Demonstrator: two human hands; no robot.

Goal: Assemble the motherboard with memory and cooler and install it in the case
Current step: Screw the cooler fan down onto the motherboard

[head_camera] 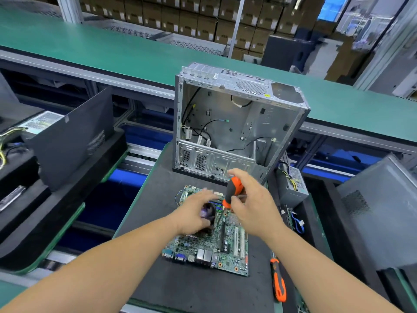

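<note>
Two hands are at work on the board (228, 240), which lies flat on the black mat (196, 288) near its front edge; the open case (237, 123) stands upright at the back edge. Our left hand (194, 213) rests on the cooler (208, 214), fingers blurred but roughly straight, steadying it. Our right hand (250, 206) grips the orange driver (233, 193), tip down beside the cooler. We should keep the driver upright, press the cooler level, and tighten its screws evenly. One spare driver (278, 281) lies at the mat's right edge.
</note>
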